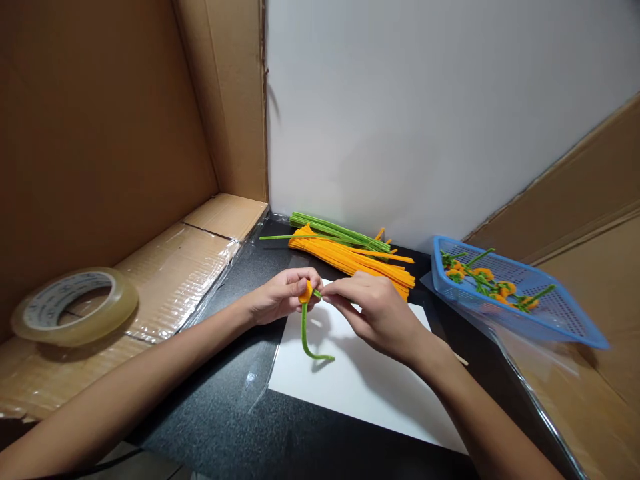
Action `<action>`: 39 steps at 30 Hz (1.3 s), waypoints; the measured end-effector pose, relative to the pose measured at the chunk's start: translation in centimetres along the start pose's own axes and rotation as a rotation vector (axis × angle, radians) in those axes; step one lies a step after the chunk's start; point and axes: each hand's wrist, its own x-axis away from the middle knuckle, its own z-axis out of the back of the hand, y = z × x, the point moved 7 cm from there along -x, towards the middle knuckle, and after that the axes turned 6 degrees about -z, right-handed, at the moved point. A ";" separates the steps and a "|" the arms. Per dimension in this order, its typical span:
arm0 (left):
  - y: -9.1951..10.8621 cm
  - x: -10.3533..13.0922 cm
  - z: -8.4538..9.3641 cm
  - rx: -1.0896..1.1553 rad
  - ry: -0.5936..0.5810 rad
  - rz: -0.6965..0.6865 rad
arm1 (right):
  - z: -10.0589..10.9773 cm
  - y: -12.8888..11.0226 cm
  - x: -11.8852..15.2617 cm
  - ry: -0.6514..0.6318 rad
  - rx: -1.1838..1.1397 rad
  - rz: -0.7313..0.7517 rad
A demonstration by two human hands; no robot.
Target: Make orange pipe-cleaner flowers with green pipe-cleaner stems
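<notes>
My left hand [287, 295] is closed on a small orange pipe-cleaner piece [307, 291], pinched between thumb and fingers. From it a green pipe cleaner [304, 333] hangs down and curves to the right over a white sheet of paper [345, 393]. A short green end also sticks out on the right, where the fingertips of my right hand [373, 310] pinch it. Both hands are above the paper's far left part. How the green and orange pieces join is partly covered by my fingers.
Behind the hands lie an orange pipe-cleaner bundle [350, 257] and a green pipe-cleaner bundle [340, 230]. A blue basket [575, 320] on the right holds several orange and green pieces. On cardboard at left rests a clear tape roll [123, 303]. Cardboard walls flank the black table [220, 400].
</notes>
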 end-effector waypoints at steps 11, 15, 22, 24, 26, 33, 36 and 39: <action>0.1 0.1 0.7 -0.064 -0.001 -0.058 | 0.1 -0.1 0.0 0.008 -0.049 0.022; 0.2 0.0 0.5 -0.056 -0.004 -0.085 | 0.0 0.0 0.1 -0.009 -0.084 -0.010; 0.5 -0.1 1.0 -0.070 0.076 -0.112 | -0.8 -0.2 0.0 -0.026 -0.049 -0.071; 0.5 -0.1 1.1 -0.068 0.094 -0.120 | -0.9 -0.3 0.0 -0.031 -0.028 -0.062; 0.5 -0.1 1.1 -0.072 0.107 -0.124 | -1.0 -0.3 0.0 -0.029 -0.017 -0.051; 0.7 -0.2 0.9 -0.082 0.118 -0.124 | -0.9 -0.1 0.0 -0.024 -0.063 -0.101; 0.7 -0.2 0.8 -0.095 0.106 -0.134 | -1.0 0.3 -0.1 -0.041 -0.031 -0.234; 0.6 -0.2 1.0 -0.129 0.148 -0.147 | -1.4 0.4 -0.1 -0.013 0.101 -0.302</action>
